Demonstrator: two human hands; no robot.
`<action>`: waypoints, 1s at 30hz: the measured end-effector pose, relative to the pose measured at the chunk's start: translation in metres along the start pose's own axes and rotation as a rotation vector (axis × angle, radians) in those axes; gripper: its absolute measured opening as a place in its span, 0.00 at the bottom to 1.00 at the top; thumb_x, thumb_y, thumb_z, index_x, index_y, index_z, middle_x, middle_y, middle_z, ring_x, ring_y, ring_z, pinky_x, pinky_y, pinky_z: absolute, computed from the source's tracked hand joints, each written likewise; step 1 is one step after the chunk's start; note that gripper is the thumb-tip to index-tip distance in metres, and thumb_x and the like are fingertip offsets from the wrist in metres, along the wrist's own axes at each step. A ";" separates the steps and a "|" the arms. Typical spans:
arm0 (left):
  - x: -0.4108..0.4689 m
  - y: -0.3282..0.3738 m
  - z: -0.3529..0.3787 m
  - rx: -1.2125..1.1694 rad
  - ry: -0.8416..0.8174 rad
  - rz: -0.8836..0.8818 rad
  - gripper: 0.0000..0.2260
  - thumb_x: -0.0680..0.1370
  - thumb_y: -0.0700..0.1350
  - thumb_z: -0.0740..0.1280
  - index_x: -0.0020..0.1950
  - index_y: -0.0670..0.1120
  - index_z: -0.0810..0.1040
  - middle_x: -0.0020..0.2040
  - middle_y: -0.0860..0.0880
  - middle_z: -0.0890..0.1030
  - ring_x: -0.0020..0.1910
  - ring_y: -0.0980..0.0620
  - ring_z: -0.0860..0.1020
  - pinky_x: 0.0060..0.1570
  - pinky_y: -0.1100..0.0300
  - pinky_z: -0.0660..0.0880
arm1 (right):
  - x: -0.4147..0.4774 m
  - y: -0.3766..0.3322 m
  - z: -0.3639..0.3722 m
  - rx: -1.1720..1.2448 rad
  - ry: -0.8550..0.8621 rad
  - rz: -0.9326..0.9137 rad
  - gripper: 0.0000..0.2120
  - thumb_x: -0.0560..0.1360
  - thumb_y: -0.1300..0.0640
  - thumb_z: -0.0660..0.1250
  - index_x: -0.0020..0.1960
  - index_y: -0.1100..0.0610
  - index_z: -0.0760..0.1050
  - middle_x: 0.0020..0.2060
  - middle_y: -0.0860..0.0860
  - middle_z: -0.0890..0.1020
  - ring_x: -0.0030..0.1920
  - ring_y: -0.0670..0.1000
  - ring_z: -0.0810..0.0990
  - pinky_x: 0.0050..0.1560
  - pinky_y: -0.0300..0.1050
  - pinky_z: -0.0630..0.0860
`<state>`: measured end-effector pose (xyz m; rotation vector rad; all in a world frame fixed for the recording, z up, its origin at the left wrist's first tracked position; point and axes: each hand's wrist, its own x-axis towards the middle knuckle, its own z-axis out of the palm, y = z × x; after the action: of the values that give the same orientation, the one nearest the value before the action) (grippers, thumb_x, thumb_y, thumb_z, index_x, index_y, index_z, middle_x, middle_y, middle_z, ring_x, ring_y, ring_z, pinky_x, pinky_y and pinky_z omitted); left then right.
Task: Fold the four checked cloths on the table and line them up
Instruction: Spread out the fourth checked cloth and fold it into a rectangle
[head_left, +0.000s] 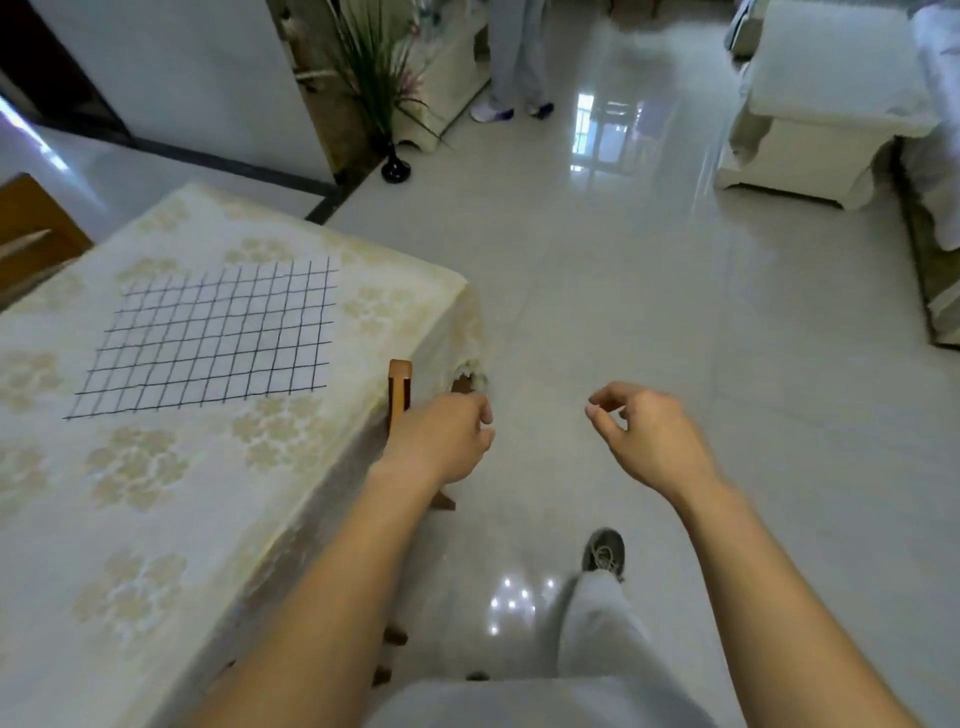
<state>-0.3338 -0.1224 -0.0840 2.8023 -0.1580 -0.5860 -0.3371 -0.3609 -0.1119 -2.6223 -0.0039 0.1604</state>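
One white cloth with a dark grid pattern (218, 338) lies flat and unfolded on the table (130, 519), towards its far side. No other checked cloth is in view. Both my hands hang over the floor, right of the table and away from the cloth. My left hand (441, 439) hovers by the table's near right corner, just beside a wooden chair back (400, 384), with its fingers loosely curled and nothing seen in it. My right hand (644, 436) is further right, its fingers loosely bent and apart, and it holds nothing.
A cream flowered tablecloth covers the table. A glossy white tiled floor (623, 260) spreads to the right. My leg and shoe (602, 556) are below the hands. A potted plant (384, 93), another person's legs (514, 62) and a white sofa (821, 104) stand at the far side.
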 end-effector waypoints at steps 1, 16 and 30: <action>0.017 0.006 -0.007 -0.001 0.018 -0.015 0.09 0.81 0.53 0.62 0.60 0.54 0.76 0.56 0.52 0.80 0.56 0.48 0.78 0.53 0.51 0.77 | 0.021 0.006 -0.004 0.006 -0.003 -0.017 0.13 0.79 0.44 0.63 0.57 0.48 0.79 0.52 0.43 0.84 0.52 0.51 0.82 0.50 0.49 0.79; 0.215 0.112 -0.098 0.075 0.075 -0.193 0.11 0.81 0.58 0.63 0.59 0.56 0.78 0.60 0.52 0.81 0.58 0.48 0.79 0.56 0.52 0.77 | 0.267 0.074 -0.106 -0.031 -0.100 -0.159 0.15 0.80 0.45 0.62 0.63 0.50 0.78 0.58 0.47 0.82 0.58 0.50 0.79 0.54 0.46 0.76; 0.447 0.092 -0.153 -0.071 0.058 -0.178 0.11 0.82 0.56 0.64 0.59 0.51 0.77 0.59 0.49 0.80 0.57 0.45 0.79 0.58 0.50 0.75 | 0.491 0.066 -0.122 -0.150 -0.169 -0.202 0.10 0.79 0.43 0.64 0.54 0.47 0.79 0.50 0.42 0.83 0.51 0.47 0.81 0.49 0.46 0.78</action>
<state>0.1311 -0.2456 -0.0910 2.7784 0.1231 -0.5380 0.1622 -0.4623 -0.0945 -2.7279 -0.3507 0.3209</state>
